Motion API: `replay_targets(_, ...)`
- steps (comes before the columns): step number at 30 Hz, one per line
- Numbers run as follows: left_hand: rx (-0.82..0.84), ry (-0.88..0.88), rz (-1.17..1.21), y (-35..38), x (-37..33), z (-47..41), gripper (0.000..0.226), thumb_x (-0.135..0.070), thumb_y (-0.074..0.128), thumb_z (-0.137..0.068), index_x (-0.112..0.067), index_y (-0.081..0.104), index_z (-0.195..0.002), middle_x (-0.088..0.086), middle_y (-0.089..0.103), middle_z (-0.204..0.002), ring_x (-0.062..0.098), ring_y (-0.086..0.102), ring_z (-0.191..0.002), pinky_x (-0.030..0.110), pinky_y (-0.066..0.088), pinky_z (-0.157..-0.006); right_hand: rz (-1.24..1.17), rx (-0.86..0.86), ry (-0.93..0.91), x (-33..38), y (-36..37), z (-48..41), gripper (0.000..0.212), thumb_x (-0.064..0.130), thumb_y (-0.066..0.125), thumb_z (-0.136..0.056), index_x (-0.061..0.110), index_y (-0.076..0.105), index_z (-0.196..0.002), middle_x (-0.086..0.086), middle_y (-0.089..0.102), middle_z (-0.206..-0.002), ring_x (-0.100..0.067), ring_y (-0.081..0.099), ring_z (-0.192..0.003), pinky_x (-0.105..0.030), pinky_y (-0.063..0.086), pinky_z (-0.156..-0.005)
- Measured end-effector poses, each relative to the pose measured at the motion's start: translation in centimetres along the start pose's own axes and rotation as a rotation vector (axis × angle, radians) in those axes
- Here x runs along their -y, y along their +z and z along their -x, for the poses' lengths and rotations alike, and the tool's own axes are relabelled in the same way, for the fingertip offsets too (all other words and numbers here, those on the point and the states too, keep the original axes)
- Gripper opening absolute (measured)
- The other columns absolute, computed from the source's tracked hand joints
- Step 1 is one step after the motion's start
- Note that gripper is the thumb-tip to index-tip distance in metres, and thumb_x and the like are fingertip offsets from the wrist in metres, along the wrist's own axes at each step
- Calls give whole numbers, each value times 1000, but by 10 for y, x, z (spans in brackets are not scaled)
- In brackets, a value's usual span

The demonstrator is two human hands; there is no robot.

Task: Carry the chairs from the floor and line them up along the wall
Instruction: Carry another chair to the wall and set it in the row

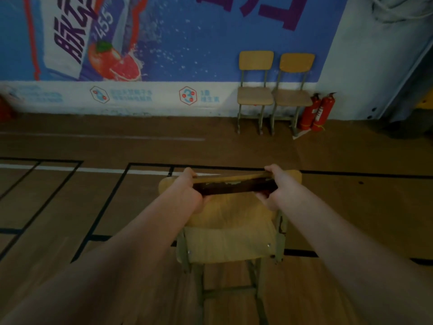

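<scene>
A wooden chair (pixel 230 235) with a grey-green metal frame is in front of me, its backrest toward the wall. My left hand (pixel 189 191) grips the left end of the backrest's top edge. My right hand (pixel 277 187) grips the right end of the same edge. I cannot tell whether its legs touch the floor. Two matching chairs stand side by side against the wall at the back right, the left chair (pixel 255 95) touching the right chair (pixel 293 97).
Two red fire extinguishers (pixel 316 112) stand on the floor just right of the chair pair. A blue poster wall (pixel 164 43) runs across the back. A grey pillar (pixel 365 66) rises at the right. The wooden sports floor (pixel 70 207) bears black and white lines.
</scene>
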State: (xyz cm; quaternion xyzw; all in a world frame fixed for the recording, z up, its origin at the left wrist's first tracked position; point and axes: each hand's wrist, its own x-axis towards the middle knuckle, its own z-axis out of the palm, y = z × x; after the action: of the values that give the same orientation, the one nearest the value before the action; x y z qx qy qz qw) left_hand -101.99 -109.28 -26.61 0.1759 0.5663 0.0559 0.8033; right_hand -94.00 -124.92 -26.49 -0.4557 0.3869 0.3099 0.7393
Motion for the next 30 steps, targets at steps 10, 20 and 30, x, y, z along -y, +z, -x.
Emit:
replay_targets(10, 12, -71, 0, 121, -96, -91, 32, -16, 75, -78, -5, 55, -100, 19, 59, -98, 38, 62, -94, 50, 55, -66, 31, -78, 30, 90, 126, -89, 26, 17, 79, -78, 7, 58, -90, -18, 54, -90, -37, 52, -69, -47, 51, -55)
replay_targets(20, 14, -28, -38, 261, -178, -166, 26, -19, 72, -82, -7, 52, -93, 17, 57, -91, 35, 62, -92, 49, 57, -80, 41, -96, 17, 190, 237, -187, 32, 20, 81, -75, 9, 61, -97, -16, 57, -96, -35, 53, -66, -46, 48, -43)
replay_targets(30, -15, 6, 17, 371, -252, -217, 25, -20, 70, -85, -7, 51, -95, 16, 54, -88, 34, 56, -81, 44, 52, -69, 119, -46, 24, 285, 344, -266, 32, 21, 81, -75, 7, 60, -95, -18, 55, -87, -35, 53, -64, -43, 53, -53)
